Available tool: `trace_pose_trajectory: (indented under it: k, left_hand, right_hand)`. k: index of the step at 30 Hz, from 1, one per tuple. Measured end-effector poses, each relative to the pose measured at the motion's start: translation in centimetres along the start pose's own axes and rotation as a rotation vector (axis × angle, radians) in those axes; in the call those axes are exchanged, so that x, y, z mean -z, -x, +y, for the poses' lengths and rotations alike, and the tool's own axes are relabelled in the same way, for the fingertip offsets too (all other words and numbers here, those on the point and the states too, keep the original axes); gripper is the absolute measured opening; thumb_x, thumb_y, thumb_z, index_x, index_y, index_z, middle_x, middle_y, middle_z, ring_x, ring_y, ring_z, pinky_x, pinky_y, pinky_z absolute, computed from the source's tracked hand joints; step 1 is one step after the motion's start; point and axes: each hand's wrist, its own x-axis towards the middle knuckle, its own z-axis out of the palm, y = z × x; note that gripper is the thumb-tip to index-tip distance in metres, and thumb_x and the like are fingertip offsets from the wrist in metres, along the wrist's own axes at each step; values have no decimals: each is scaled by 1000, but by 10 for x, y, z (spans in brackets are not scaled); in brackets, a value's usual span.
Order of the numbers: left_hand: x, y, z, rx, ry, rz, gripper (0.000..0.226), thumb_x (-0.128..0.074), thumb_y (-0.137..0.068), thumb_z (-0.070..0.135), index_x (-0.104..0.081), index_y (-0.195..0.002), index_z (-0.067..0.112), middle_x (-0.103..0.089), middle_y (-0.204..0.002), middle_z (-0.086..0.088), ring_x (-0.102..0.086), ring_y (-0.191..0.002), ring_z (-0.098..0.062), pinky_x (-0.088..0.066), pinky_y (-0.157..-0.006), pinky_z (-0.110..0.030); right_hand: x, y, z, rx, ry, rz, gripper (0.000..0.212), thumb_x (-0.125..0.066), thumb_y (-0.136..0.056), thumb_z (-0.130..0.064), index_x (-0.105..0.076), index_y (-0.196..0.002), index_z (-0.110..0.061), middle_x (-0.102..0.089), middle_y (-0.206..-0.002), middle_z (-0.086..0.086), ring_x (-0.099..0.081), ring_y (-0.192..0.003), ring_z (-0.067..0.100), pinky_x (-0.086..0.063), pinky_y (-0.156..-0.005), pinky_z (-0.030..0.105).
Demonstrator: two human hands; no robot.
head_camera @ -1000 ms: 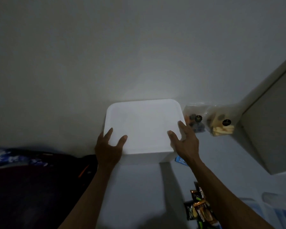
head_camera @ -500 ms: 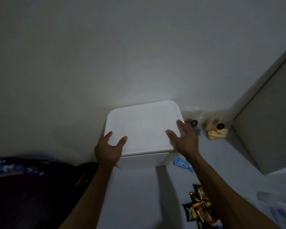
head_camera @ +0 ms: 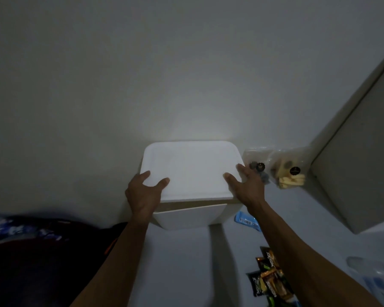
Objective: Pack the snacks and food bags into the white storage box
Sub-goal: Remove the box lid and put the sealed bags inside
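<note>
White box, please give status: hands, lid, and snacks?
Left hand and right hand grip the lid, one each side. White box lid not off. Snack bags and packets outside. Nothing in the way.

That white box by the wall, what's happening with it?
A person has both hands on the lid of the white storage box: the left hand grips its near left corner, the right hand its right edge. The lid's front edge sits raised above the box. Nothing looks packed yet: two clear food bags lie to the right, a blue packet beside the box, and dark snack packets nearer the person.
</note>
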Motion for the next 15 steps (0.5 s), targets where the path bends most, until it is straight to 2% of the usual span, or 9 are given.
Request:
trace_pose_trajectory:
  k: [6, 8, 11, 15]
  left_hand:
    - [2, 14, 4, -38, -4, 4, 74, -86, -66, 45, -63, -128, 13, -51, -144, -8, -46, -133, -23, -32, -111, -30]
    - [7, 25, 6, -41, 3, 2, 75, -86, -66, 45, -61, -130, 12, -49, -145, -8, -45, -133, -22, -30, -108, -26]
    - [18, 46, 10, -57, 20, 4, 78, -86, -66, 45, -60, -132, 12, -50, -144, -7, -46, -132, -23, -31, -104, -24]
    - [45, 86, 12, -89, 54, 18, 79, -86, -66, 45, -58, -133, 12, -49, -145, -4, -46, -131, -22, -29, -98, -20]
  right_hand:
    - [10, 8, -3, 37, 2, 13, 70, -74, -83, -46, -49, -143, -21, -42, -153, 0, -36, -142, 19, -35, -115, 46]
    - [16, 17, -7, 65, 9, 27, 70, -74, -83, -45, -49, -143, -20, -43, -152, 0, -39, -140, 18, -38, -114, 45]
    - [28, 39, -14, 113, 4, 56, 70, -75, -83, -43, -49, -143, -19, -46, -150, -1, -42, -137, 16, -39, -111, 38]
    - [44, 81, -18, 155, -16, 86, 70, -76, -80, -45, -50, -141, -22, -46, -150, -2, -42, -137, 16, -39, -112, 39]
